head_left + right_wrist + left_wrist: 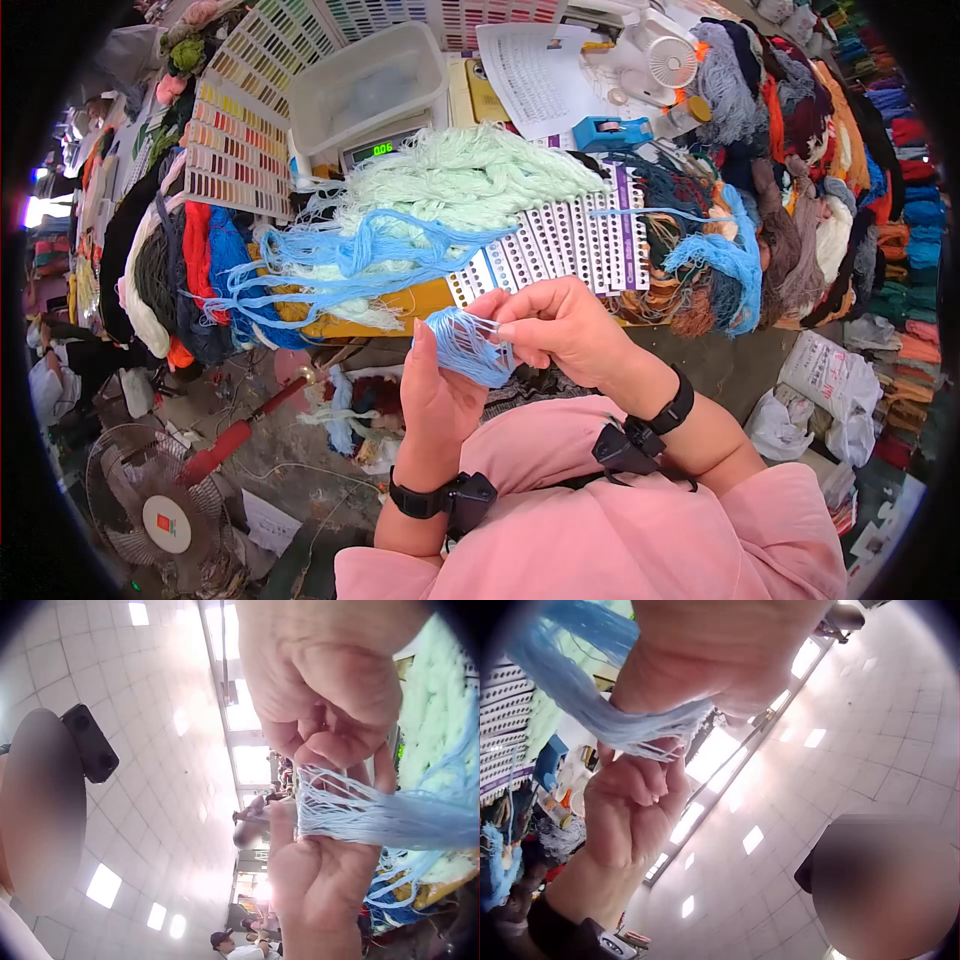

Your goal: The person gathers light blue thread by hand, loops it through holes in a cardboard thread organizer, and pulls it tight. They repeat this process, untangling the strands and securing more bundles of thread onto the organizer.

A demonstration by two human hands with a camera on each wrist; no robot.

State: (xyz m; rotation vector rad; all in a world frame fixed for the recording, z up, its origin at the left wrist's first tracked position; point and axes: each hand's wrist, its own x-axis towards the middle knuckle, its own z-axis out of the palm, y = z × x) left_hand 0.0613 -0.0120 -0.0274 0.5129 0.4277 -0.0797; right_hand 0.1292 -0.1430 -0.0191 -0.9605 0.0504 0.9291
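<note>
A light blue hank of yarn (470, 352) lies spread across the palm of my left hand (436, 392), whose thumb stands up at its edge. With thumb and forefinger, my right hand (562, 330) pinches a few strands at the hank's right side. In the right wrist view the fine strands (345, 806) fan out between both hands, and the left fingers are partly hidden behind them. More light blue yarn (385, 245) trails over a pale green heap of yarn (470, 180) on the table, just beyond the hands.
White punched card strips (565, 240) lie beside the green heap. Behind are a clear plastic tub (370, 85) on a scale, colour sample cards (240, 150), a blue tape dispenser (612, 133) and a small white fan (672, 62). Coloured hanks (790, 210) flank the table; a floor fan (165, 520) stands lower left.
</note>
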